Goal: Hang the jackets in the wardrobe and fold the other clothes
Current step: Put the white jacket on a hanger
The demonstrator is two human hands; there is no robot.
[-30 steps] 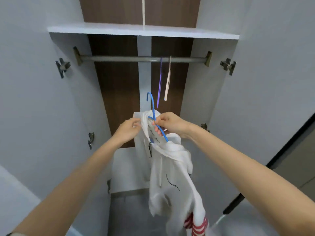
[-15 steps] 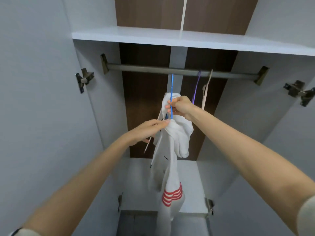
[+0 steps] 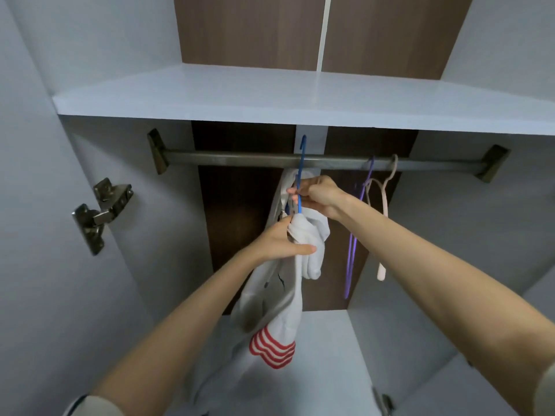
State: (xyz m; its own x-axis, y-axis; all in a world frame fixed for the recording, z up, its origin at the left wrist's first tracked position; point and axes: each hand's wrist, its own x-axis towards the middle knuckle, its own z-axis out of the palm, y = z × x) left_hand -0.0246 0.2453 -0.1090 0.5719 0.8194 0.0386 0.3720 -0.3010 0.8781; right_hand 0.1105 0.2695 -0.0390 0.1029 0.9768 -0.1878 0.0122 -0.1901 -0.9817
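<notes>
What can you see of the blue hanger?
The blue hanger is thin, like coated wire or plastic. Its hook pokes above the rail, its neck crossing in front of it; whether it bears on the rail is unclear. It hangs roughly upright. The right hand pinches the neck just below the rail. A white jacket drapes over it and hides its shoulders; the left hand grips the jacket lower down.

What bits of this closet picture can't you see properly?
Head view, blue hanger: its shoulders are buried inside the white jacket.
Head view, hook: it crosses the rail, but whether it rests on it cannot be told.
Head view, jacket's bottom: runs behind the left forearm and off the lower edge.
</notes>
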